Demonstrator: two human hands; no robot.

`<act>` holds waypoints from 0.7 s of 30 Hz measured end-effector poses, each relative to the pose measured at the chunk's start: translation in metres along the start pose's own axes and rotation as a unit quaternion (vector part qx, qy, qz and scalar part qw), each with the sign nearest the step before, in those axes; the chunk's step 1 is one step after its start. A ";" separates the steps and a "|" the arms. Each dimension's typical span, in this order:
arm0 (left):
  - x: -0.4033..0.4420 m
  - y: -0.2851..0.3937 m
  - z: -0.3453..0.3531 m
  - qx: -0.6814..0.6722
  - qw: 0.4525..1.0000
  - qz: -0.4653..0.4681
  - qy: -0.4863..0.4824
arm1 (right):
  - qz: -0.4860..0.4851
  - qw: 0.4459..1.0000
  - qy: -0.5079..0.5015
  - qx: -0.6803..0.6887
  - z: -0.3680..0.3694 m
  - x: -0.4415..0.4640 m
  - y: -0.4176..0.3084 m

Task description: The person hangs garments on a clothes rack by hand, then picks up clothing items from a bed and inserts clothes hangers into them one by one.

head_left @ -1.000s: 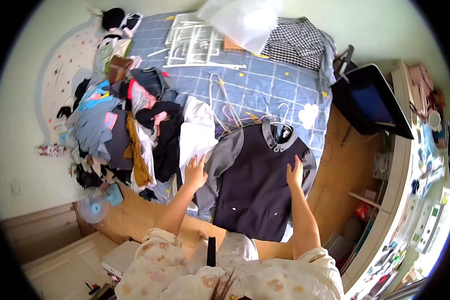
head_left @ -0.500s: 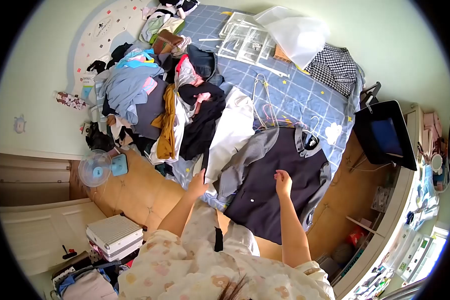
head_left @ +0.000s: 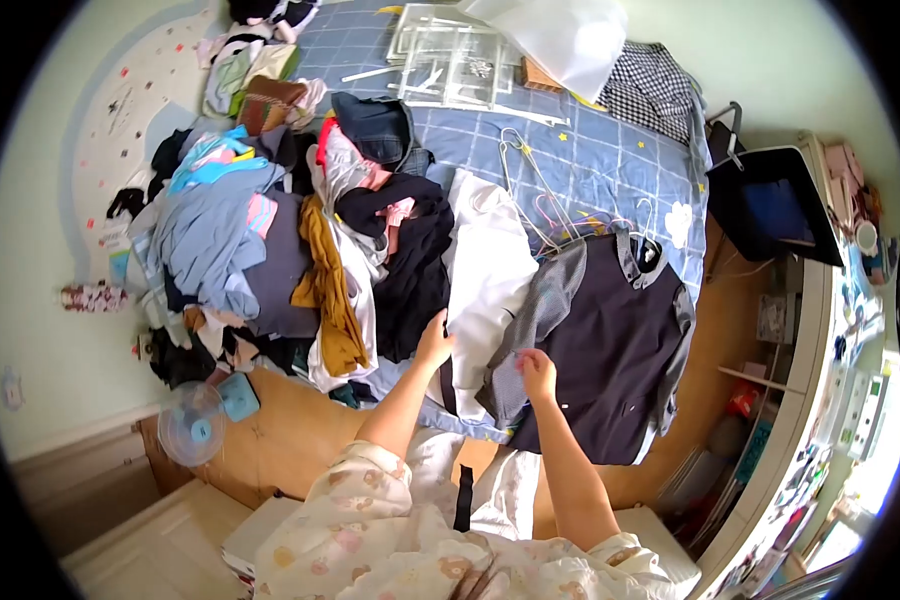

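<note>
A dark garment with grey sleeves (head_left: 610,340) lies spread on the bed, its collar beside a hanger (head_left: 648,218). Left of it is a white garment (head_left: 485,260) with a black strip along its near left edge. My left hand (head_left: 436,342) is closed on the white garment's edge, beside a black garment (head_left: 410,290). Over the lower part of the grey left-side sleeve, my right hand (head_left: 538,376) has its fingers curled together; whatever they may pinch is too small to make out.
A large clothes heap (head_left: 220,230) covers the bed's left side. Wire hangers (head_left: 535,185), white racks (head_left: 455,65), a translucent bag (head_left: 570,40) and a checked cloth (head_left: 650,90) lie farther back. A fan (head_left: 192,425) stands on the floor; a black screen (head_left: 775,205) is right.
The view has shifted. My left hand has come to the white garment's edge and closed. My right hand has moved left from the dark garment's right side to the grey sleeve, its fingers now curled.
</note>
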State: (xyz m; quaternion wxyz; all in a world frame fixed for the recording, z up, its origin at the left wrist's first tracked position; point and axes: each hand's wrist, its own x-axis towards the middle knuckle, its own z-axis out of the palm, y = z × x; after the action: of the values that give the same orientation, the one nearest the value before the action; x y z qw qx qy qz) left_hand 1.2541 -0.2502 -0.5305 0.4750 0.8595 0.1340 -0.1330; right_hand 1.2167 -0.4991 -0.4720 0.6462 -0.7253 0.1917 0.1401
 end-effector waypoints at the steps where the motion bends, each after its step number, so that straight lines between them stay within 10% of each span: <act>1: 0.015 0.014 -0.007 -0.009 1.000 0.003 0.002 | 0.023 1.000 0.009 0.014 0.014 -0.003 -0.015; 7: 0.112 0.007 0.016 -0.093 0.993 0.040 0.068 | 0.064 0.993 0.042 0.084 0.062 0.003 -0.013; 10: 0.125 0.022 0.008 0.042 0.993 -0.010 -0.112 | 0.072 0.991 0.049 0.102 0.068 0.004 -0.008; 14: 0.103 0.041 0.003 0.159 0.981 0.088 -0.067 | 0.087 0.989 0.054 0.108 0.065 -0.003 -0.013; 21: -0.002 0.113 -0.049 -0.099 0.990 0.067 -0.073 | 0.050 0.998 0.031 0.023 0.055 -0.011 -0.048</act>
State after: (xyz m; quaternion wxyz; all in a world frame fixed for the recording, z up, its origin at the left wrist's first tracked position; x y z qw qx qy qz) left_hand 1.2974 -0.2664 -0.4161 0.5741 0.8033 0.0535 -0.1492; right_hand 1.2319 -0.4389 -0.4312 0.6484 -0.7040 0.2507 0.1455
